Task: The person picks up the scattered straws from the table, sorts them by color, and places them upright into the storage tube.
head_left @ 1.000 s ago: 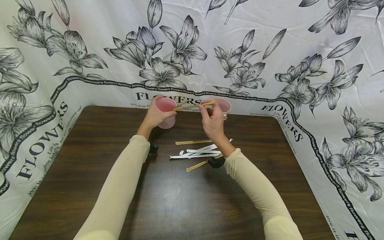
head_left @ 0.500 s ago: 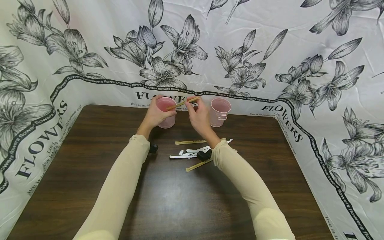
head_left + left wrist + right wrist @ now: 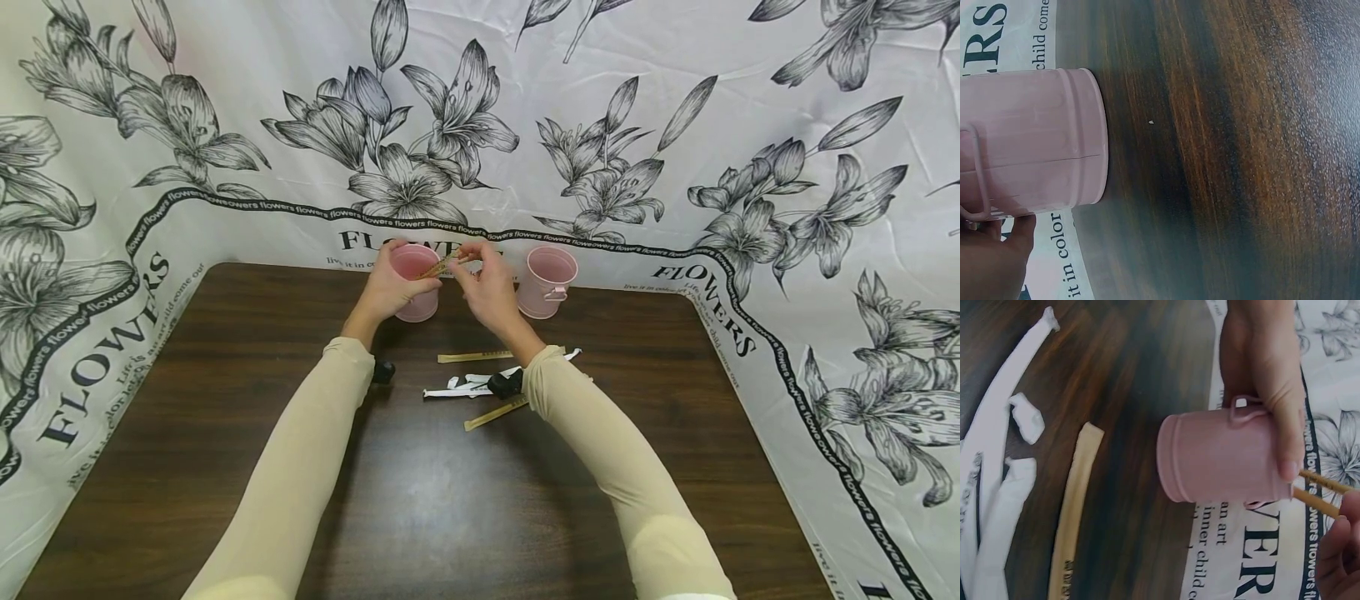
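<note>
My left hand [image 3: 386, 287] grips a small pink metal bucket [image 3: 417, 310] with its thumb across the rim. In the left wrist view, the bucket [image 3: 1029, 140] shows its side and a small handle. Slim tan printed sticks [image 3: 1317, 502] slant out of the bucket's mouth. My right hand [image 3: 487, 283] pinches their outer ends between thumb and fingers, just right of the rim. The lower ends are hidden inside the bucket. A second pink bucket [image 3: 551, 292] with a small side handle stands to the right of my right hand.
Several white paper-wrapped strips [image 3: 472, 386] lie mid-table, partly under my right wrist. A flat tan strip [image 3: 468, 357] lies behind them, another tan strip [image 3: 495, 414] in front. A flower-print cloth [image 3: 450, 183] rises behind the dark wooden table [image 3: 420, 500].
My right hand has moved left from in front of the second bucket to the held bucket, bringing the tan sticks to its mouth. The left hand has stayed in place.
</note>
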The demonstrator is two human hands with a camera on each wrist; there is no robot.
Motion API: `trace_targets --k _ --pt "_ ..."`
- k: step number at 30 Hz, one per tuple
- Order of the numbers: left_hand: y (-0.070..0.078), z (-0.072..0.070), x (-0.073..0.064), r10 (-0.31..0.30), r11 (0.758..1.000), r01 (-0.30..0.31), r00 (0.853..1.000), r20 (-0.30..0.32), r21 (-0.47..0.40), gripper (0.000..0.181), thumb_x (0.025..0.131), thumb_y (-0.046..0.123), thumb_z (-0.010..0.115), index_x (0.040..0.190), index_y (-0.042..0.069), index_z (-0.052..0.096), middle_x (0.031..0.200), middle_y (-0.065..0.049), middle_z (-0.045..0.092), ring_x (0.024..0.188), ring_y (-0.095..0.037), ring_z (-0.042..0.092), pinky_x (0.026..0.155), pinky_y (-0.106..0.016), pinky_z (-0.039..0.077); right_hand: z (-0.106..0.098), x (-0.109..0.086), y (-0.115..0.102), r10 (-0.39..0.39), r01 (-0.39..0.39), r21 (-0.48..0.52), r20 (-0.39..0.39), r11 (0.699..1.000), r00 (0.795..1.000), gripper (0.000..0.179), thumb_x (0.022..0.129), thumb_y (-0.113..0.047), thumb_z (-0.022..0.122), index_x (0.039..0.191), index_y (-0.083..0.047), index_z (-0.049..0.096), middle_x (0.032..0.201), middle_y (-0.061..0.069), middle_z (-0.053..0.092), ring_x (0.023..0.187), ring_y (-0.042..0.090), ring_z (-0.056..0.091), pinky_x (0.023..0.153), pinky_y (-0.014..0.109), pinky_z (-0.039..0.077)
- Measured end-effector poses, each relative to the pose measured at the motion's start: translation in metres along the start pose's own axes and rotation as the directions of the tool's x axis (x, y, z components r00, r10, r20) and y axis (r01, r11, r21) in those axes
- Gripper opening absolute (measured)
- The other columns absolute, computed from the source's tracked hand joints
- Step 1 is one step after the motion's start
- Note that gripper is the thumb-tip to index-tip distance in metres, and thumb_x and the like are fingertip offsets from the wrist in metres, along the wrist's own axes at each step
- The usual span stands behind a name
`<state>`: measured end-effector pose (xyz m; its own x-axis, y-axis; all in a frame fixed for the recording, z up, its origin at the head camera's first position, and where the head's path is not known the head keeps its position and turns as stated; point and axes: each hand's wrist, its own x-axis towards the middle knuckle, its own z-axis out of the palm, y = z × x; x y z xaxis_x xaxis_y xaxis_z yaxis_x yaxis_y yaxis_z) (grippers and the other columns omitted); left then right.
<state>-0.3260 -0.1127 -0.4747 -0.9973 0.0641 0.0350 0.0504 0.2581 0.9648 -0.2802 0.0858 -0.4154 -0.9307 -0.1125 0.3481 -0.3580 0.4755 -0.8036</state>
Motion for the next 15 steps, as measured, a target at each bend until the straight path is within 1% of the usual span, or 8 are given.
trace_targets --k 2,5,8,9,11,13,15 --pt "0.0 0.0 0.0 -0.002 1.0 0.002 1.0 0.0 0.001 0.108 0.075 0.03 0.092 0.157 0.013 0.024 0.148 -0.018 0.045 0.131 -0.031 0.049 0.113 -0.051 0.042 -0.001 -0.002 0.002 0.014 -0.013 -0.021 0.026 1.0 1.0 0.036 0.098 -0.021 0.069 0.128 -0.003 0.056 0.118 0.013 0.066 0.057 0.009 0.058 0.055 0.023 0.055" --pt "0.001 0.0 -0.001 -0.007 1.0 0.007 1.0 -0.002 0.005 0.11 0.074 0.033 0.093 0.157 0.014 0.025 0.147 -0.018 0.046 0.131 -0.031 0.05 0.113 -0.05 0.042 -0.003 -0.006 0.007 0.033 -0.03 -0.07 0.041 0.997 0.999 0.038 0.098 -0.023 0.07 0.129 -0.004 0.056 0.119 0.014 0.065 0.06 0.013 0.062 0.058 0.024 0.056" --pt "0.001 0.0 -0.001 -0.014 1.0 0.014 1.0 -0.005 0.01 0.111 0.073 0.034 0.094 0.157 0.015 0.025 0.147 -0.018 0.046 0.131 -0.031 0.05 0.113 -0.049 0.043 -0.006 -0.011 0.015 0.038 -0.032 -0.117 0.05 0.993 0.998 0.039 0.098 -0.025 0.07 0.128 -0.004 0.057 0.121 0.014 0.065 0.064 0.02 0.065 0.063 0.028 0.057" --pt "0.001 0.0 -0.001 -0.016 1.0 0.016 1.0 -0.006 0.01 0.111 0.073 0.034 0.094 0.157 0.015 0.025 0.147 -0.018 0.046 0.131 -0.031 0.05 0.114 -0.049 0.043 -0.008 -0.013 0.018 0.035 -0.028 -0.134 0.054 0.991 0.998 0.039 0.098 -0.024 0.07 0.129 -0.004 0.057 0.122 0.015 0.065 0.069 0.023 0.066 0.068 0.03 0.057" --pt "0.001 0.0 -0.001 -0.022 1.0 0.022 1.0 -0.006 0.016 0.111 0.073 0.035 0.094 0.157 0.016 0.025 0.147 -0.018 0.046 0.131 -0.031 0.05 0.113 -0.049 0.043 -0.011 -0.017 0.025 0.031 -0.019 -0.165 0.069 0.986 0.997 0.039 0.097 -0.024 0.071 0.129 -0.004 0.058 0.123 0.015 0.064 0.085 0.026 0.068 0.081 0.034 0.056" --pt "0.001 0.0 -0.001 -0.026 0.999 0.026 1.0 -0.007 0.021 0.111 0.073 0.036 0.094 0.158 0.016 0.025 0.147 -0.018 0.046 0.13 -0.031 0.05 0.113 -0.05 0.043 -0.014 -0.023 0.031 0.034 -0.016 -0.197 0.092 0.98 0.995 0.039 0.097 -0.024 0.071 0.128 -0.003 0.058 0.123 0.015 0.064 0.102 0.029 0.066 0.094 0.038 0.053" --pt "0.001 0.0 0.0 -0.028 0.999 0.028 1.0 -0.007 0.02 0.11 0.073 0.035 0.093 0.158 0.017 0.025 0.148 -0.018 0.045 0.13 -0.031 0.05 0.113 -0.051 0.043 -0.017 -0.028 0.038 0.043 -0.016 -0.218 0.12 0.976 0.992 0.038 0.097 -0.023 0.071 0.127 -0.002 0.059 0.124 0.016 0.063 0.116 0.03 0.061 0.104 0.041 0.048"
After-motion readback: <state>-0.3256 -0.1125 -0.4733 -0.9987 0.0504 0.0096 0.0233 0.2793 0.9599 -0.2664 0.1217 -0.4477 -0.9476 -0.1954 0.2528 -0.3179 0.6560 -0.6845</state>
